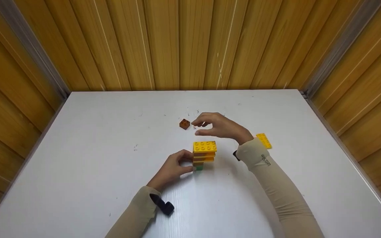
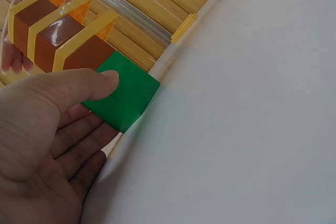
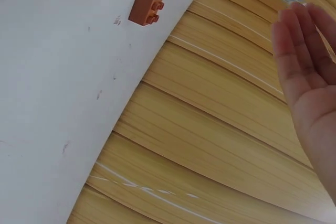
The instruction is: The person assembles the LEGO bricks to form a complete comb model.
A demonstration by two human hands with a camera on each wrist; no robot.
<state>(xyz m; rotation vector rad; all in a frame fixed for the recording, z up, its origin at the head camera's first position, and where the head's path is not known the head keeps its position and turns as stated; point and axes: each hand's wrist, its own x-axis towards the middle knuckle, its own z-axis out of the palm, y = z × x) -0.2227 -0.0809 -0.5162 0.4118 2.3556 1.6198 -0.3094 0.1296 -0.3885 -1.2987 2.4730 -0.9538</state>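
Observation:
A small tower of toy building bricks (image 1: 204, 146) stands upright on the white table, with a green brick (image 2: 126, 90) at its base. Above the green one, brown bricks (image 2: 86, 53) alternate with yellow plates that jut out to the right. My left hand (image 1: 174, 167) grips the tower low down, its thumb pressed on the green brick. Beyond the tower, my right hand (image 1: 220, 125) is in the air with thumb and fingers apart and nothing between them. Its fingertips are close to the right of a loose brown brick (image 1: 184, 124), which lies studs up on the table.
A loose yellow plate (image 1: 264, 141) lies on the table (image 1: 94, 148) to the right, beside the right sleeve. Wood-patterned panels (image 1: 190, 46) rise behind the table and at both sides. Small dark marks dot the tabletop near the brown brick.

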